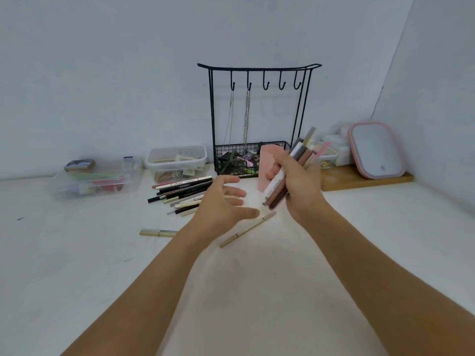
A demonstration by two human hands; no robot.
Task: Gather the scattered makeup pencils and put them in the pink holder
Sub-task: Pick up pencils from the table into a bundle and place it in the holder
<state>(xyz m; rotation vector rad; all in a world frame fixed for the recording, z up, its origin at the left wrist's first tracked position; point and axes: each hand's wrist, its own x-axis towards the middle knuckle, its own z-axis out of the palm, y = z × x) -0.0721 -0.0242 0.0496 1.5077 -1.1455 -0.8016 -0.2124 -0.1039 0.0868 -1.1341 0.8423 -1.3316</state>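
My right hand (299, 183) is shut on a bundle of makeup pencils (300, 155), tilted with the tops pointing up and right, just in front of the pink holder (267, 163). The holder stands upright behind my fingers, partly hidden. My left hand (221, 204) hovers open, fingers spread, holding nothing, to the left of the bundle. A pile of several pencils (182, 192) lies on the white table left of that hand. One beige pencil (248, 228) lies below my hands and another beige pencil (158, 233) rests further left.
A black wire jewellery stand (257, 119) with hanging chains stands behind the holder. Two clear plastic boxes (176, 160) (95, 179) sit at the back left. On the right, a wooden board (359, 179) carries a pink-rimmed mirror (376, 150) and small containers.
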